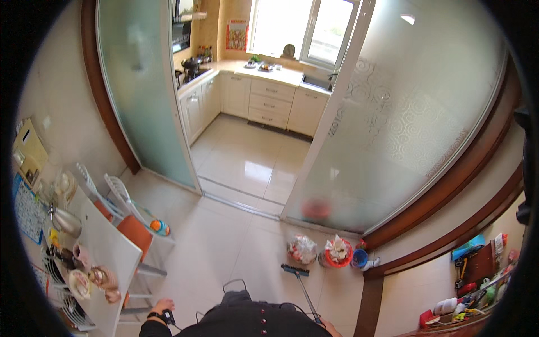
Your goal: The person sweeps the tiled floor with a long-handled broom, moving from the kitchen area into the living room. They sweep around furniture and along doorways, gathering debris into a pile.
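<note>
A broom's dark bristle head [295, 270] rests on the tiled floor, its grey handle slanting down toward the bottom edge. My right hand [329, 327], partly cut off by the picture's edge, is closed around that handle. At the lower left, my left hand [163, 306] holds nothing visible and wears a black wrist strap; it is beside a white dining table [126, 248]. Just beyond the broom head stand a clear bag of rubbish [302, 249] and a red-lined bin [344, 254] with white waste in it.
Frosted glass sliding doors [139, 92] frame a kitchen doorway with a floor track [240, 207]. Chairs with orange seats [134, 234] stand by the table. A small blue bin [359, 258] is beside the red-lined one. Assorted items lie beyond the doorway at right.
</note>
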A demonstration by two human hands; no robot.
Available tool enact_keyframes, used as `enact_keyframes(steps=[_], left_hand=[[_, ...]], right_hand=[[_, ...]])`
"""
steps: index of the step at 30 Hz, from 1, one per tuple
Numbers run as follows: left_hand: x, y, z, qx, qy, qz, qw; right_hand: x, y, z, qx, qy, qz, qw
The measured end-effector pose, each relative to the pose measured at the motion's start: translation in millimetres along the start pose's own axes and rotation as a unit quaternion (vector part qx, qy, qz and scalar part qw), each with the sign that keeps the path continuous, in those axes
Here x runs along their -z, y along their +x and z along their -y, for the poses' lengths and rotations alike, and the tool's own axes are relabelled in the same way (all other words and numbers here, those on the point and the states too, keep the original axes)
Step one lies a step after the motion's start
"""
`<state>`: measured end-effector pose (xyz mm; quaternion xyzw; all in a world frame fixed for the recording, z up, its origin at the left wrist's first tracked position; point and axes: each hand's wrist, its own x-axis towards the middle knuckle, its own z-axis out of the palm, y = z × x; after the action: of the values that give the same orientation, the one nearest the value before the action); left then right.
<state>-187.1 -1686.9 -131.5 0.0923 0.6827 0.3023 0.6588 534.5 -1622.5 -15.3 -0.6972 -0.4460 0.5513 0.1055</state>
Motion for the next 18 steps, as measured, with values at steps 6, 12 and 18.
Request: enact_keyframes(steps=[6,12,18], left_hand=[[4,30,-16,0.07,0.06,-0.006,0.996],[7,51,-26,0.052,0.155,-0.038,0.986],[3,55,-29,0.057,0.19,-0.012,0.98]], right_hand=[[-15,10,54,-0.043,-0.007,-0.007,0.999],[-28,17,95,-0.046,-0.023,-0.012,0.999],[-40,19,112,-0.06,-0.03,-0.015,0.998]])
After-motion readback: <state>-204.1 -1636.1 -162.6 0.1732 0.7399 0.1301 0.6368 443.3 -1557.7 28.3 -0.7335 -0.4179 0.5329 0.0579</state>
